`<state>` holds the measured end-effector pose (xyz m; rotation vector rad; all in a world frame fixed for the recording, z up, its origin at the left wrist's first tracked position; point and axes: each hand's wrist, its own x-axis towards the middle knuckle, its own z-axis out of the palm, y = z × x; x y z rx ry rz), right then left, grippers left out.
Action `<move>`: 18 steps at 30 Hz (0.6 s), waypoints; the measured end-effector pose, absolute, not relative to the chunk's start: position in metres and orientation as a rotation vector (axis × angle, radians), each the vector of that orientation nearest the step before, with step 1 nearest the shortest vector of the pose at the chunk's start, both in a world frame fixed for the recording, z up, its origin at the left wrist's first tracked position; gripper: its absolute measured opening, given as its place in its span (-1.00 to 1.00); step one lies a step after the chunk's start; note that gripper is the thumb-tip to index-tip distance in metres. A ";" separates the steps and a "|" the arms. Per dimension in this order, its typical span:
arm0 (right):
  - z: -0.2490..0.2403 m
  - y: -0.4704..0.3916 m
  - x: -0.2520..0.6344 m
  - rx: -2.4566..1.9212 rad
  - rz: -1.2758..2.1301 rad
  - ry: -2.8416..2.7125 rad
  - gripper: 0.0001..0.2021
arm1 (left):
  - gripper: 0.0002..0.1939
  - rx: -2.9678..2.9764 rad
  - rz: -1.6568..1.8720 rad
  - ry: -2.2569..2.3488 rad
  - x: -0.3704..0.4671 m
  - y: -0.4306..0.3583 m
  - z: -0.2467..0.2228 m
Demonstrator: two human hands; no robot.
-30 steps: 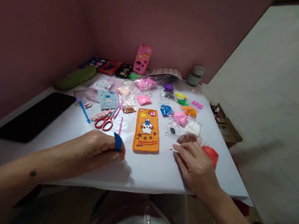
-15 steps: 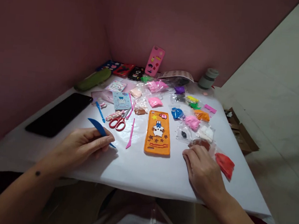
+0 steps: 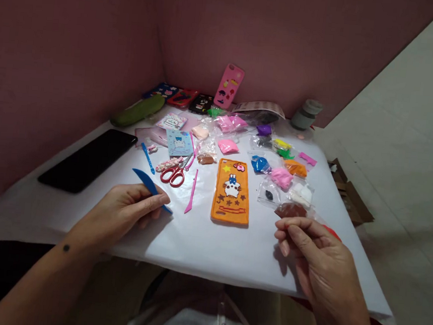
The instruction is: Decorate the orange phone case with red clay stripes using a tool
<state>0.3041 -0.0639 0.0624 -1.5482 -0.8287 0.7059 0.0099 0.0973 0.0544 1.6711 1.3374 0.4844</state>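
Observation:
My left hand (image 3: 137,207) is closed on a blue plastic clay knife (image 3: 145,180), over the left front of the white table (image 3: 194,246). My right hand (image 3: 318,252) is raised at the right front with thumb and fingertips pinched; a tiny reddish bit seems to show between them, too small to name. Between the hands lies an orange phone case (image 3: 232,193) with a white cat figure, a yellow star, brown stars and a red strip. Just behind my right hand are a bag of brown clay (image 3: 291,210) and a partly hidden red one (image 3: 333,232).
Red-handled scissors (image 3: 173,177), a pink tool (image 3: 191,193) and a black phone (image 3: 90,160) lie on the left. Several clay bags, such as the blue one (image 3: 260,164), spread over the right. Behind stand a pink case (image 3: 228,86) and a grey jar (image 3: 306,114).
My right hand has lifted from the table and turned, its thumb and fingertips now visible in a pinch. It covers more of the red clay bag. The view has shifted slightly.

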 end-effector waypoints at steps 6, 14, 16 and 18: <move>0.061 -0.058 0.291 -1.285 1.050 -0.404 -0.72 | -0.50 1.687 0.531 1.385 0.017 0.098 0.055; 0.051 -0.060 0.291 -1.105 1.207 -0.277 -0.83 | -0.60 1.754 0.679 1.416 0.015 0.097 0.045; 0.047 -0.062 0.294 -1.084 1.239 -0.268 -0.89 | -0.64 1.763 0.705 1.422 0.014 0.095 0.044; 0.044 -0.063 0.296 -1.064 1.264 -0.254 -0.88 | -0.66 1.763 0.711 1.431 0.013 0.095 0.042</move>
